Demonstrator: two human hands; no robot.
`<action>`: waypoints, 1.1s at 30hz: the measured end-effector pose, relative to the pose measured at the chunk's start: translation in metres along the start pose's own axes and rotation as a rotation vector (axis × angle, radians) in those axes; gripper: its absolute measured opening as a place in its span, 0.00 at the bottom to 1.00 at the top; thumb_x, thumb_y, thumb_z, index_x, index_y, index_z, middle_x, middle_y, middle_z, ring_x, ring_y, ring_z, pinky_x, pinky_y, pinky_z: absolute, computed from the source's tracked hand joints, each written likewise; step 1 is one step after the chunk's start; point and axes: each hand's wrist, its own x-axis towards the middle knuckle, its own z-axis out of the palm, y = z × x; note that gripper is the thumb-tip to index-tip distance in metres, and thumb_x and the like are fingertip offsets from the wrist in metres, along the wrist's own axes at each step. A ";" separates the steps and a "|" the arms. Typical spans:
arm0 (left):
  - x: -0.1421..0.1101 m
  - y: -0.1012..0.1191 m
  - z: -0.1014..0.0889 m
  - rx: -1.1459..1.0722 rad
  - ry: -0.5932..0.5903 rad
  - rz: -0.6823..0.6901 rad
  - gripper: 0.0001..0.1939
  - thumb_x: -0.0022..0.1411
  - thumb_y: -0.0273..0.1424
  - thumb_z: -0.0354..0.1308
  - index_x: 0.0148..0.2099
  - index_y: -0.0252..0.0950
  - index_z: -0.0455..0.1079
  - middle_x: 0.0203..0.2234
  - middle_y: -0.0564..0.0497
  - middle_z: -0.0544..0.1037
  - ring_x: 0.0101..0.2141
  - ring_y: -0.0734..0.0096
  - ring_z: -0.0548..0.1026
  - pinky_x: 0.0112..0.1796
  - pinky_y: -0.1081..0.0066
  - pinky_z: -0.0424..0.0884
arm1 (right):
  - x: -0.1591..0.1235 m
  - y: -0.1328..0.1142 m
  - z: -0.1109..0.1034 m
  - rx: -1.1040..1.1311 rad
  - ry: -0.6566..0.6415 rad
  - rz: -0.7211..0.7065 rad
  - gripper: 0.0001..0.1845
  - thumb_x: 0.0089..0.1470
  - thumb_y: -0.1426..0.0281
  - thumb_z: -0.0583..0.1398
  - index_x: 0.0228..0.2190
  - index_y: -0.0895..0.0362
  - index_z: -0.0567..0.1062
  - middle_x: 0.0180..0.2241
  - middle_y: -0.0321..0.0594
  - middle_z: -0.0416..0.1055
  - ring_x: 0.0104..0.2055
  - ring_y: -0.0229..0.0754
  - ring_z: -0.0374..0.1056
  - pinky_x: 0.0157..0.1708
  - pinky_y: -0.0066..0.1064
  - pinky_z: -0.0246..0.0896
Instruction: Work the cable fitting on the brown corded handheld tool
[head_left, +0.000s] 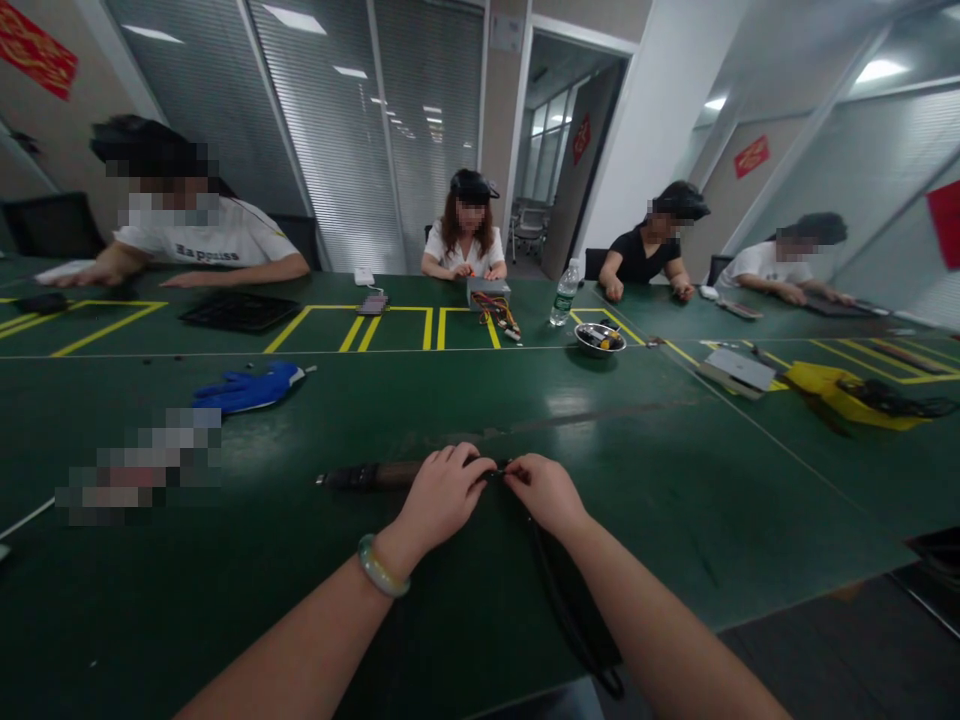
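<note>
A long, slim tool-like object (394, 475) with a brown barrel, a black collar and a small metal tip lies on the green table, its tip to the left. My left hand (444, 495) is closed over its right-hand part, covering much of it. My right hand (546, 490) pinches at the right end, close to the left fingertips. Whatever small part sits between those fingers is too hidden to name. From below my right hand, a thick black cord or strap (559, 590) runs down to the near table edge.
Left on the table (697, 500) are a blue glove (251, 388) and a blurred-out phone-like patch (142, 470). Farther off stand a metal bowl (600, 340), a water bottle (564, 293) and a power supply (487, 291). A yellow bag (847, 393) lies right. Several people sit opposite.
</note>
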 end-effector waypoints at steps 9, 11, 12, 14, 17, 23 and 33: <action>0.000 -0.001 -0.001 -0.036 0.018 -0.007 0.13 0.65 0.31 0.55 0.51 0.46 0.70 0.46 0.50 0.69 0.45 0.63 0.69 0.45 0.61 0.65 | -0.002 -0.007 -0.001 0.103 -0.045 0.102 0.06 0.56 0.66 0.61 0.34 0.52 0.79 0.34 0.35 0.76 0.35 0.40 0.71 0.33 0.28 0.60; 0.000 -0.001 -0.001 -0.038 0.021 -0.006 0.13 0.65 0.30 0.55 0.52 0.46 0.70 0.46 0.50 0.69 0.45 0.63 0.69 0.45 0.61 0.65 | -0.003 -0.008 0.001 0.119 -0.040 0.132 0.07 0.56 0.65 0.61 0.34 0.52 0.79 0.32 0.34 0.76 0.33 0.39 0.71 0.32 0.27 0.60; 0.000 -0.002 0.000 -0.038 0.022 -0.005 0.14 0.65 0.31 0.56 0.52 0.46 0.70 0.46 0.50 0.69 0.45 0.63 0.69 0.45 0.62 0.65 | -0.003 -0.009 0.002 0.120 -0.033 0.143 0.07 0.56 0.64 0.61 0.33 0.52 0.79 0.31 0.35 0.76 0.33 0.39 0.71 0.31 0.27 0.59; -0.001 -0.002 0.000 -0.035 0.024 -0.003 0.14 0.64 0.31 0.56 0.52 0.47 0.70 0.46 0.50 0.69 0.46 0.62 0.69 0.45 0.62 0.65 | -0.003 -0.010 0.004 0.110 -0.016 0.157 0.07 0.56 0.64 0.60 0.32 0.53 0.78 0.30 0.35 0.76 0.32 0.39 0.71 0.31 0.27 0.59; -0.001 -0.003 0.002 -0.032 0.030 -0.003 0.15 0.64 0.30 0.57 0.53 0.47 0.70 0.46 0.50 0.69 0.46 0.62 0.69 0.46 0.62 0.65 | -0.003 -0.010 0.005 0.103 -0.011 0.167 0.08 0.56 0.64 0.61 0.31 0.53 0.78 0.30 0.34 0.76 0.31 0.39 0.71 0.31 0.27 0.59; -0.001 -0.002 0.003 -0.031 0.032 -0.002 0.16 0.64 0.30 0.56 0.53 0.47 0.69 0.47 0.50 0.69 0.46 0.62 0.69 0.45 0.62 0.65 | -0.002 -0.009 0.007 0.134 -0.002 0.174 0.07 0.57 0.64 0.61 0.33 0.52 0.78 0.31 0.34 0.75 0.33 0.39 0.70 0.32 0.27 0.59; -0.003 -0.001 0.002 -0.054 0.055 -0.015 0.20 0.63 0.30 0.57 0.57 0.46 0.66 0.49 0.49 0.70 0.50 0.61 0.68 0.50 0.59 0.65 | 0.003 -0.017 0.011 -0.014 0.075 -0.009 0.04 0.57 0.74 0.57 0.31 0.55 0.72 0.46 0.41 0.70 0.44 0.42 0.68 0.44 0.31 0.61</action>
